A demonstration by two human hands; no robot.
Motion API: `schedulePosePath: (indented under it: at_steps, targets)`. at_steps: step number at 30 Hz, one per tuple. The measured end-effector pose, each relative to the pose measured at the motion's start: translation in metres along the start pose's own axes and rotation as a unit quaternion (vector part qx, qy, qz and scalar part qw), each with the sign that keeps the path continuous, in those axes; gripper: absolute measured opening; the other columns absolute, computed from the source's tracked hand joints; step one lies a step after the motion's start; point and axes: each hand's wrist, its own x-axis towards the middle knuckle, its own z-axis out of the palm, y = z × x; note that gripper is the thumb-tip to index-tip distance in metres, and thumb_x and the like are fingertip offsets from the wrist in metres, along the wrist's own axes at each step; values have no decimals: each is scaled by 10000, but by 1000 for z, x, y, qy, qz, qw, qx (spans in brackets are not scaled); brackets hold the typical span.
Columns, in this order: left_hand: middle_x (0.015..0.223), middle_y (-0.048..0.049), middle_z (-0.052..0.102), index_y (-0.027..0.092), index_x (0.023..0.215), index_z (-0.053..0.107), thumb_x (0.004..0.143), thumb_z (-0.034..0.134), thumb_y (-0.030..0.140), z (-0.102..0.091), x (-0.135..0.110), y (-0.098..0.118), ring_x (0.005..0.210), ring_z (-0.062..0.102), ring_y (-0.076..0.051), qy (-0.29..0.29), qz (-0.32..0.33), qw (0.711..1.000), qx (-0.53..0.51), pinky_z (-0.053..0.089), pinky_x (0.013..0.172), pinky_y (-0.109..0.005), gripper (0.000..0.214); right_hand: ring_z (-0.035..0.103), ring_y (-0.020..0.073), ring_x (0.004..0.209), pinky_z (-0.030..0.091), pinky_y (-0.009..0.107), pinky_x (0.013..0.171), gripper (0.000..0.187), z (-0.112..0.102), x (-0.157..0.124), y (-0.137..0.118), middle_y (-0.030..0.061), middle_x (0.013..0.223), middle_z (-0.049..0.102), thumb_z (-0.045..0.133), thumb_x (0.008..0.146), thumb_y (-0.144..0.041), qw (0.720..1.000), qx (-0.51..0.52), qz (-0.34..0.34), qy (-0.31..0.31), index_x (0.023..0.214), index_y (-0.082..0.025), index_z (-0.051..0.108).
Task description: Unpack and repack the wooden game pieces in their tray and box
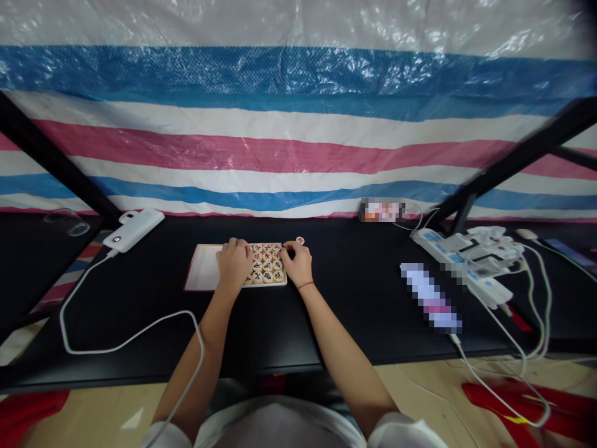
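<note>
Black worktop [354,298], centre frame: left hand [233,262] and right hand [297,264] curled over tray [203,267] pieces [267,264], grips hidden; loose piece [300,240] just above right hand.

Table top [354,311]: blk, matt, smooth.
Game discs [267,266]: pale wood, smooth, painted red/blk marks.
Tray [201,267]: white, matt; card or plastic, can't tell.
Power bank [134,229]: white plastic, glossy.
Power strip [466,267]: white plastic, semi-gloss.
Tarp [298,149]: woven plastic, crinkled, shiny.
Frame bars [51,162]: blk, matt, prob. metal.
</note>
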Motion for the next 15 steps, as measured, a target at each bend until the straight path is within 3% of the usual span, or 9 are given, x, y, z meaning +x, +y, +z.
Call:
schedulePosePath:
  at_steps: [9,12,15]
  targets:
    - [985,-81,657,206,933,646,903,463,241,1,4,-6,955,590,-248,-25,13,998,-56,414,805,-365,188,596,225,914,437,366,886,167,2,0,3,31,895,710,541,792,-268,1000,14,1,4,875,-213,675]
    - [990,-88,665,202,958,657,890,496,232,3,6,-9,957,600,-247,26,27,993,-111,434,831,-371,177,597,231,896,448,390,879,164,1,0,3,43,875,703,533,800,-266,999,31,-21,30,869,-208,670]
    - [993,-77,675,194,973,657,878,533,254,7,6,-7,930,614,-209,89,70,964,-240,460,847,-332,168,599,237,957,450,414,919,206,-2,-2,-1,68,957,695,563,803,-286,988,56,-130,53,964,-202,661]
